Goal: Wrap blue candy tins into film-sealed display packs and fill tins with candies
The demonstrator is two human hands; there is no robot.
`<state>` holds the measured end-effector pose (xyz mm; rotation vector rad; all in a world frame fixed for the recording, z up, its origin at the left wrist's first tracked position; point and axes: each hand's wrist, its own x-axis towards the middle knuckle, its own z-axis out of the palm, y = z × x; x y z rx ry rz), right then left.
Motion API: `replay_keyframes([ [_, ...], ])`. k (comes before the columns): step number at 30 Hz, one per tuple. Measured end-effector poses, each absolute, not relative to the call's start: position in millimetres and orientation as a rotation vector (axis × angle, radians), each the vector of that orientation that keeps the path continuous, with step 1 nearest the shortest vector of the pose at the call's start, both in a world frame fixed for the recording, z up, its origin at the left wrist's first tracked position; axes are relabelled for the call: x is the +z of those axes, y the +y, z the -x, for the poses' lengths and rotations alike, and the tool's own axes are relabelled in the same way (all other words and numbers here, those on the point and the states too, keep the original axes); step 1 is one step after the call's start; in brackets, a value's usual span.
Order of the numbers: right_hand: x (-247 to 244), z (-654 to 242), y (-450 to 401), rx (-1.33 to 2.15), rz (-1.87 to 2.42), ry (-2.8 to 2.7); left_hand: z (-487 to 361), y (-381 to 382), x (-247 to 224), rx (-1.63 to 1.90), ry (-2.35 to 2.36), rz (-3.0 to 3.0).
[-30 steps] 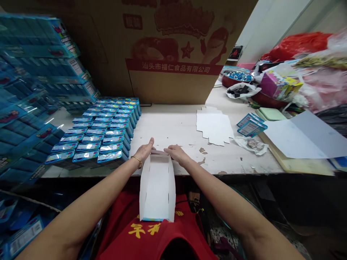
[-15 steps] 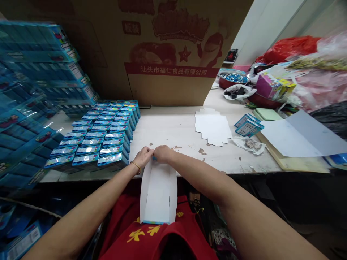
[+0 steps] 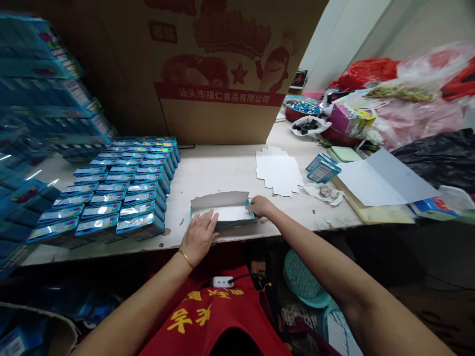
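An open cardboard tray (image 3: 230,211), white inside with blue outer edges, lies lengthwise near the table's front edge, its back flap raised. My left hand (image 3: 200,231) rests at its front left, fingers extended and slightly apart over the near wall. At the tray's right end, my right hand (image 3: 261,205) has its fingers curled round the end wall. Left of the tray, rows of blue packs (image 3: 136,210) stand on the table. Behind it to the right lies a flat white cardboard blank (image 3: 279,170).
A large brown carton (image 3: 222,121) stands at the back. Stacked blue boxes (image 3: 70,94) rise at the left. Two small blue boxes (image 3: 322,170), paper sheets (image 3: 386,178), a bowl of blue wrapped pieces (image 3: 302,109) and plastic bags (image 3: 367,74) are at the right.
The tray has moved from over my lap onto the table and turned sideways. My hands have separated, the right one shifting to the tray's right end. The view has shifted right.
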<state>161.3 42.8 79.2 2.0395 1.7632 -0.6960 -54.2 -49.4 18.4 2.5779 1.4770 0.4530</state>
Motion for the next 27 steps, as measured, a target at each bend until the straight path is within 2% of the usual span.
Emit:
replay_keyframes([
  [2,88,-153,21,-0.554,-2.013,2.093,56,-33,6,0.41,1.47,-2.596],
  [6,79,-130,-22,-0.222,-1.579,2.726,62,-25,2,0.351,1.47,-2.614],
  [13,34,-130,-29,-0.233,-1.482,2.561,58,-22,3,0.034,1.317,-2.609],
  [18,41,-132,-18,-0.366,-1.464,2.511,59,-19,8,-0.03,1.337,-2.522],
  [21,59,-135,6,-0.317,-1.44,2.696,68,-18,21,0.139,1.346,-2.482],
  [24,69,-140,38,-0.143,-1.614,2.713,80,-2,38,0.484,1.631,-2.334],
  [27,62,-147,51,-0.236,-1.518,2.574,85,31,49,0.651,1.76,-2.136],
])
